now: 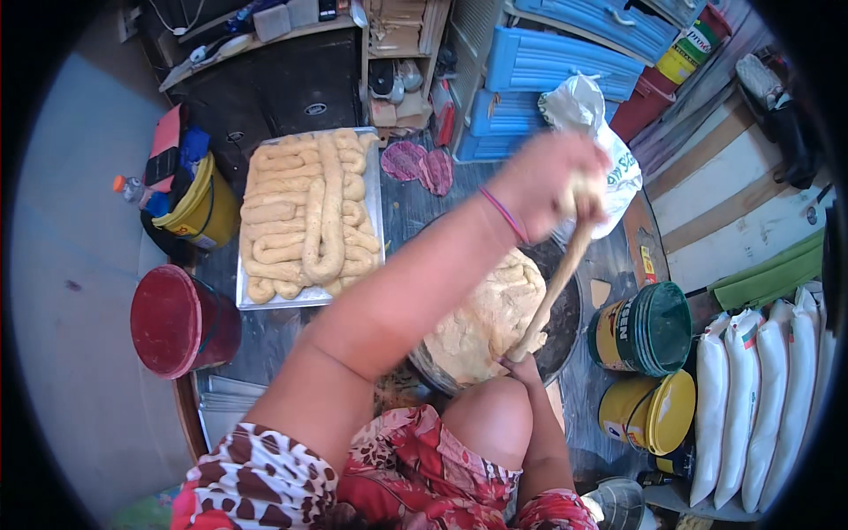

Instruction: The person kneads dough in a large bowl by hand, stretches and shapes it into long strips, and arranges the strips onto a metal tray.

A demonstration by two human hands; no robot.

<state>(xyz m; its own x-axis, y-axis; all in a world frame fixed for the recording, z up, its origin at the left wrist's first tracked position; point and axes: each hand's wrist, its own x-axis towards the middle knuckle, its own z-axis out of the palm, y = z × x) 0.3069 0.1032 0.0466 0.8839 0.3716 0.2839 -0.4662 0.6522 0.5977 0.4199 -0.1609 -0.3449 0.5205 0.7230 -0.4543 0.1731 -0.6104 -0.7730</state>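
Observation:
My left hand (561,181), blurred and raised over a dark round basin (561,340), grips the upper end of a long tan strand of dough (556,291). Lower, by the basin's front rim, my right hand (521,367) has its fingers closed on the strand's other end. A large pale mass of dough (473,318) fills much of the basin, partly hidden by my left forearm. To the left, a metal tray (243,296) holds several looped, coiled dough ropes (322,238). A crumpled white sack (618,199) lies behind my left hand.
Buckets, red (181,327), yellow (658,411) and stacked green (662,327), flank me. Several upright white sacks (742,406) line the right. Blue drawers (561,57) and a black cabinet (283,88) stand at the back, with pink patterned items (420,163) on the floor.

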